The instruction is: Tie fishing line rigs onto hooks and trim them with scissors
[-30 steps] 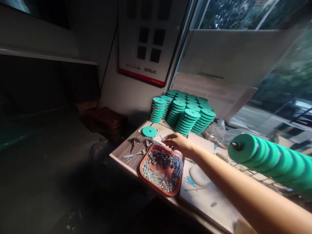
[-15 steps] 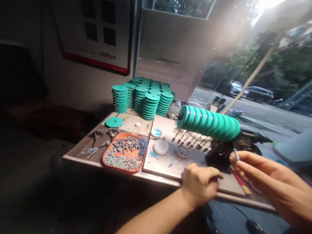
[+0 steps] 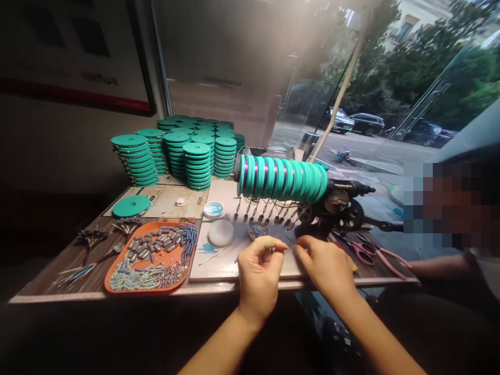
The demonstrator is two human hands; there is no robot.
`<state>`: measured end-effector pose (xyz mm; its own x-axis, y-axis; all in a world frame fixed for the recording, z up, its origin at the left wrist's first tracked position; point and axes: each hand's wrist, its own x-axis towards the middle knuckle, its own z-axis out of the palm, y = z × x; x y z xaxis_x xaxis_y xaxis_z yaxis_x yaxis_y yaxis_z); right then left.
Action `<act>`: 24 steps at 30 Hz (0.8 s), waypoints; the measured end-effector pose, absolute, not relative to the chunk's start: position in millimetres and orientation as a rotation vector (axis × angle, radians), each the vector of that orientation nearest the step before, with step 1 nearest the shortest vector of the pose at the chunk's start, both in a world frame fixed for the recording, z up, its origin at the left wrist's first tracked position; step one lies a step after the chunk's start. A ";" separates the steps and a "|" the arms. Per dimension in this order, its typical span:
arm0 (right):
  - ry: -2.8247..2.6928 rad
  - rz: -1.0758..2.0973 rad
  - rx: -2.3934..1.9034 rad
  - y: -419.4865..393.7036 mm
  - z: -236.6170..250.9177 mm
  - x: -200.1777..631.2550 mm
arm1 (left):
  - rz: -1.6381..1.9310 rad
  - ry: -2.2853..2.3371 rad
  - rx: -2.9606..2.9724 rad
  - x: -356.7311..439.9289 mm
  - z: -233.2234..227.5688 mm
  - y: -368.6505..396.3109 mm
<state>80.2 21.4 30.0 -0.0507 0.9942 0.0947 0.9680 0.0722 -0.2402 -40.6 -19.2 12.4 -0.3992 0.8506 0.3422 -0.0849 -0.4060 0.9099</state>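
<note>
Right of the orange tray (image 3: 124,256), your left hand (image 3: 258,272) pinches in front of the green spools (image 3: 289,178); your right hand (image 3: 328,264) curls beside it. What they grasp, I cannot tell; this seemingly delicate step next wants steadiness.

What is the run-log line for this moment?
left hand: fingertips pinched, contents unclear | right hand: close beside | green discs: in a row | orange tray: holds small parts
</note>
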 end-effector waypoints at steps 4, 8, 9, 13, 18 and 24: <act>-2.184 -0.004 -2.032 34.1 27.0 61.6 | 1.876 1.125 1.107 -42.5 14.5 -19.0; -2.167 -0.027 -2.044 26.1 28.6 71.1 | 1.854 1.121 1.104 -42.5 17.4 -19.2; -2.153 -0.022 -2.036 18.2 28.7 78.0 | 1.845 1.117 1.108 -42.0 18.2 -20.5; -1.971 0.217 -1.752 -22.7 20.8 111.5 | 1.734 1.148 1.271 -37.1 20.5 -32.1; -1.771 0.740 -1.511 -42.5 6.2 136.6 | 1.425 1.040 2.130 -22.0 14.0 -45.4; -1.560 1.106 -1.288 -23.7 12.1 133.5 | 1.263 1.094 2.175 -10.4 0.9 -44.7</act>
<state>133.5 -23.7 12.1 -0.1492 0.9873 0.0547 0.2755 0.0946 -0.9566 -10.4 -44.7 0.9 0.2870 0.7865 0.5468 0.4288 -0.6159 0.6608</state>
